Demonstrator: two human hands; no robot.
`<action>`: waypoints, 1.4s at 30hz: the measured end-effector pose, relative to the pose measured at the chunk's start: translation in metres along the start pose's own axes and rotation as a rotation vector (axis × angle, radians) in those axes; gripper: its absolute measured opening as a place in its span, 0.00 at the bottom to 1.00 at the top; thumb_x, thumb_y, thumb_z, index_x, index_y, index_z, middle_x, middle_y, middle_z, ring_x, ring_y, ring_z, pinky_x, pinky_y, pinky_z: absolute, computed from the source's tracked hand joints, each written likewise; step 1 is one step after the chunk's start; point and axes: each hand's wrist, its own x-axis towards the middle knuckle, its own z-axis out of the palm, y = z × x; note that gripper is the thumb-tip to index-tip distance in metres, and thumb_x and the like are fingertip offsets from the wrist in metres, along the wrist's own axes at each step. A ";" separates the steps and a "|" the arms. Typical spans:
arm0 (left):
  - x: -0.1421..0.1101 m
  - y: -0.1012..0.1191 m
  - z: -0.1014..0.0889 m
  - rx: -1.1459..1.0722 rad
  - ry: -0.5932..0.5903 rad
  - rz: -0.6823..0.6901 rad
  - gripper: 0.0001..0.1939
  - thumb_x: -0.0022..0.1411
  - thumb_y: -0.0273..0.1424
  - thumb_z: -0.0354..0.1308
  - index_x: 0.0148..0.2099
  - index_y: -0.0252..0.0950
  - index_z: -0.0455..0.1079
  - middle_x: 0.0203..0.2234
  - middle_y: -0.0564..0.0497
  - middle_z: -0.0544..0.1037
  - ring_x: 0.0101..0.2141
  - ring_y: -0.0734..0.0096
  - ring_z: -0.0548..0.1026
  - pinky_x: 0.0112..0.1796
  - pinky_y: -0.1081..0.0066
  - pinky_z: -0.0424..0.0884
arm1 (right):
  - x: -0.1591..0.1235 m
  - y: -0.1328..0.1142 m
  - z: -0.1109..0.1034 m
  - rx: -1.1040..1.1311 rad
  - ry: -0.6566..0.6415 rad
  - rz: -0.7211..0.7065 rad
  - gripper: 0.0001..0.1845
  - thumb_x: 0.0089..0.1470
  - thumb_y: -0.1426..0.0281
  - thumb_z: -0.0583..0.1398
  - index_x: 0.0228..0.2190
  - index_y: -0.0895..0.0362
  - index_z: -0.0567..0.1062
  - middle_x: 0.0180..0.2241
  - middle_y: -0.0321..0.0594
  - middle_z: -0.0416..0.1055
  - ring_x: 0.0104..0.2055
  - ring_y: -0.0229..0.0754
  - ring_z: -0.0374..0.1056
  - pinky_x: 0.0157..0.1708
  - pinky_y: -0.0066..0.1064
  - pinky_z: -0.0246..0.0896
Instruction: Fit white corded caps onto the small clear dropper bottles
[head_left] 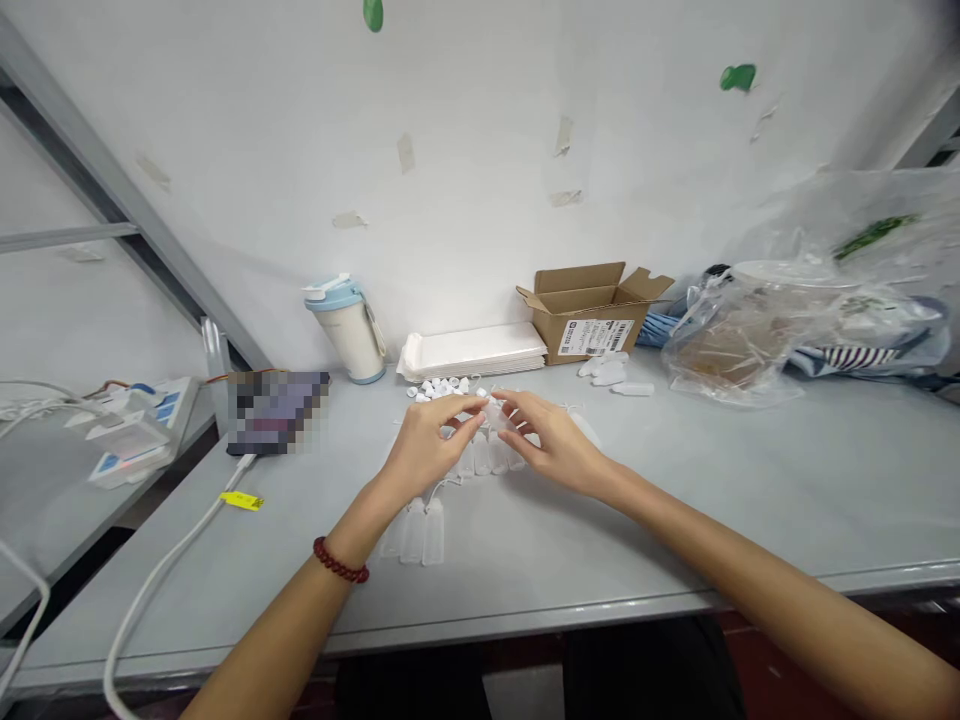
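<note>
My left hand and my right hand meet over the middle of the grey table. Both pinch one small translucent white plastic bottle between their fingertips. Under and between the hands lies a row of several similar small bottles. More of them lie in a group near my left wrist, which wears a dark red bead bracelet. A scatter of small white caps sits just beyond the hands.
At the back stand a blue-lidded cup, a stack of white trays, an open cardboard box and clear plastic bags. A phone with a white cable lies left, next to a power strip.
</note>
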 end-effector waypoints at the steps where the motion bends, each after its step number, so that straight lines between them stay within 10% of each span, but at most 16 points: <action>1: 0.000 -0.001 0.000 0.018 -0.018 0.030 0.14 0.59 0.31 0.55 0.47 0.37 0.73 0.43 0.48 0.78 0.41 0.65 0.76 0.41 0.65 0.74 | 0.000 0.000 0.000 0.014 0.000 0.016 0.22 0.56 0.70 0.54 0.53 0.55 0.61 0.39 0.45 0.68 0.33 0.40 0.68 0.35 0.38 0.69; 8: -0.002 -0.006 0.001 0.150 -0.144 0.208 0.24 0.60 0.32 0.55 0.59 0.37 0.62 0.57 0.46 0.67 0.58 0.61 0.62 0.58 0.55 0.59 | 0.002 0.000 0.003 0.128 0.056 0.145 0.20 0.55 0.69 0.54 0.50 0.56 0.64 0.43 0.47 0.68 0.40 0.43 0.67 0.36 0.37 0.68; 18: 0.005 -0.005 -0.004 0.239 -0.098 0.145 0.18 0.60 0.33 0.56 0.53 0.40 0.69 0.55 0.47 0.69 0.58 0.57 0.61 0.56 0.51 0.60 | 0.005 -0.006 -0.002 0.481 -0.010 0.403 0.17 0.53 0.69 0.55 0.46 0.56 0.64 0.44 0.44 0.67 0.35 0.39 0.71 0.36 0.34 0.66; 21: 0.003 0.002 -0.009 0.305 0.028 0.217 0.16 0.59 0.32 0.56 0.50 0.38 0.70 0.50 0.45 0.71 0.53 0.58 0.65 0.53 0.53 0.64 | 0.004 -0.007 0.001 0.516 -0.025 0.407 0.17 0.53 0.68 0.56 0.45 0.56 0.64 0.42 0.42 0.67 0.35 0.39 0.71 0.37 0.35 0.66; 31: -0.028 0.020 -0.015 0.537 -0.072 0.423 0.21 0.56 0.36 0.60 0.50 0.32 0.65 0.47 0.42 0.72 0.50 0.55 0.64 0.49 0.55 0.67 | -0.009 -0.027 0.016 0.586 -0.047 0.441 0.14 0.50 0.66 0.58 0.39 0.57 0.63 0.38 0.38 0.64 0.32 0.37 0.71 0.37 0.35 0.65; 42: -0.079 0.026 -0.023 0.372 -0.123 0.241 0.19 0.54 0.34 0.61 0.48 0.36 0.65 0.43 0.45 0.73 0.48 0.59 0.65 0.49 0.56 0.66 | -0.025 -0.040 0.030 0.743 -0.313 0.503 0.17 0.43 0.69 0.64 0.35 0.58 0.64 0.34 0.38 0.68 0.32 0.38 0.70 0.36 0.35 0.66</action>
